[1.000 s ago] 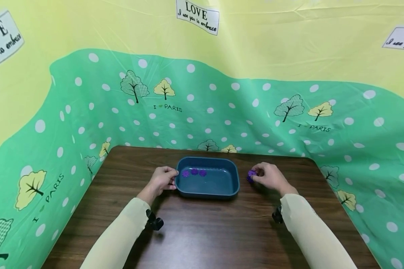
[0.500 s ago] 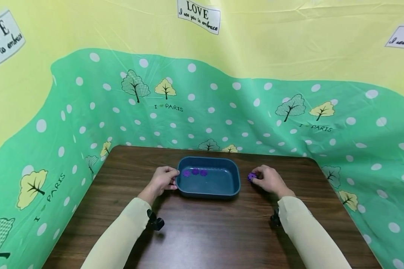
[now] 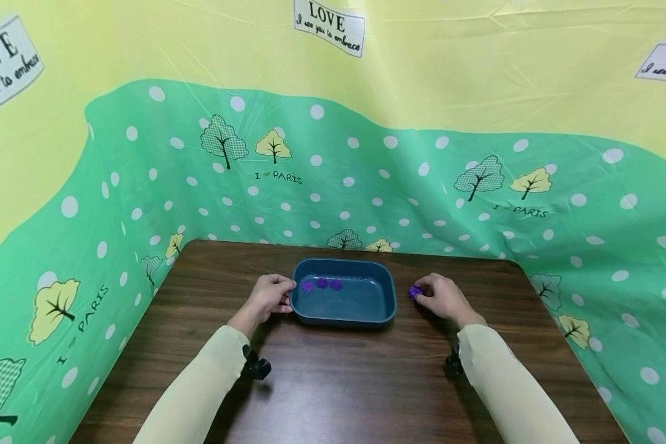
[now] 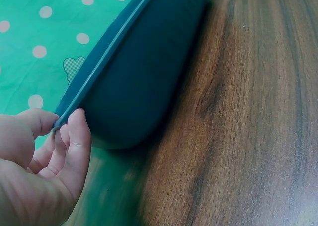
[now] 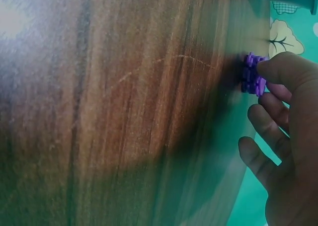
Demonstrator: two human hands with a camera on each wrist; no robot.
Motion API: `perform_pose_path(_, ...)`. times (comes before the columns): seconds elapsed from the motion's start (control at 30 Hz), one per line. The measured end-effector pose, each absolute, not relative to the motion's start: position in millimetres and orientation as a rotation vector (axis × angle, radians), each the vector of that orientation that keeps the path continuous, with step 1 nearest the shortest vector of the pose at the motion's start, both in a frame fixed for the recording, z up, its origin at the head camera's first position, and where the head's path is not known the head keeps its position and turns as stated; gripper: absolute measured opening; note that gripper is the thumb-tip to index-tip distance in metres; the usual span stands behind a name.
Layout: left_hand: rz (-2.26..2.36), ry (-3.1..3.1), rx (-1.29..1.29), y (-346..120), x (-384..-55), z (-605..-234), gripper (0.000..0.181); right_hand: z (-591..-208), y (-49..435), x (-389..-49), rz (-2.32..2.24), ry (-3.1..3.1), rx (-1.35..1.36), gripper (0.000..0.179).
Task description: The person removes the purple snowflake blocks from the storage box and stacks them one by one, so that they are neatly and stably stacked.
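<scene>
A dark teal rectangular tub (image 3: pixel 361 302) stands on the table. My left hand (image 3: pixel 269 295) pinches its left rim between thumb and fingers; the left wrist view shows the thumb over the rim (image 4: pixel 107 52) and fingertips against the outer wall. Inside, three purple flower-shaped pieces (image 3: pixel 322 283) lie toward the far left. Right of the tub, my right hand (image 3: pixel 444 297) pinches a small stack of purple flower-shaped pieces (image 3: pixel 414 292) at the table surface. In the right wrist view, the thumb presses the stack (image 5: pixel 251 77) while the other fingers are loosely bent; the index finger is mostly hidden.
The dark wood-grain table (image 3: pixel 344 388) reaches back to a green and yellow printed cloth (image 3: pixel 366 154) hanging behind and along both sides. Black wrist cameras (image 3: pixel 257 365) sit on both sleeves.
My right hand has lowered a purple piece slightly, so the pieces now sit closer together as one stack. The left hand and tub look unchanged.
</scene>
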State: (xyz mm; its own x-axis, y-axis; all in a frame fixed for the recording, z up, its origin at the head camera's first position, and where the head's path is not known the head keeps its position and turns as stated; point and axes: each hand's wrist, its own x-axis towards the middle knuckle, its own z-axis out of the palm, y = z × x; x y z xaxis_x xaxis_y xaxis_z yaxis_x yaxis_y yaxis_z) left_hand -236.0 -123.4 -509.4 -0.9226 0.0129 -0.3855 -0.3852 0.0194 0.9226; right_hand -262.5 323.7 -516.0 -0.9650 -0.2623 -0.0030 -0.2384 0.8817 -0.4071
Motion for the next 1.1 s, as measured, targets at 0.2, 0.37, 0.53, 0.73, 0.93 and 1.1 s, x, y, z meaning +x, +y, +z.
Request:
perform_pose_path(0.2, 1.973, 2.02, -0.379, -123, -236, -508, 0.02, -509, 327, -262, -0.657, 2.991, -0.395, 0.03)
perform_pose_path(0.37, 1.973, 2.02, -0.364, -123, -235, -507, 0.019, -499, 327, -262, -0.687, 2.984, -0.389, 0.031)
perform_pose_path(0.53, 1.972, 2.016, -0.362, -123, -234, -506, 0.019, -487, 322, -261, -0.735, 2.991, -0.452, 0.035)
perform_pose_path(0.73, 1.97, 2.02, -0.351, -124, -234, -507, 0.022, -473, 308, -262, -0.803, 3.01, -0.586, 0.032)
perform_pose_path(0.93, 1.975, 2.026, -0.353, -124, -234, -507, 0.019, -463, 284, -264, -0.855, 2.989, -0.665, 0.032)
perform_pose_path(1.1, 1.979, 2.021, -0.353, -124, -233, -507, 0.019, -456, 261, -267, -0.885, 2.943, -0.683, 0.034)
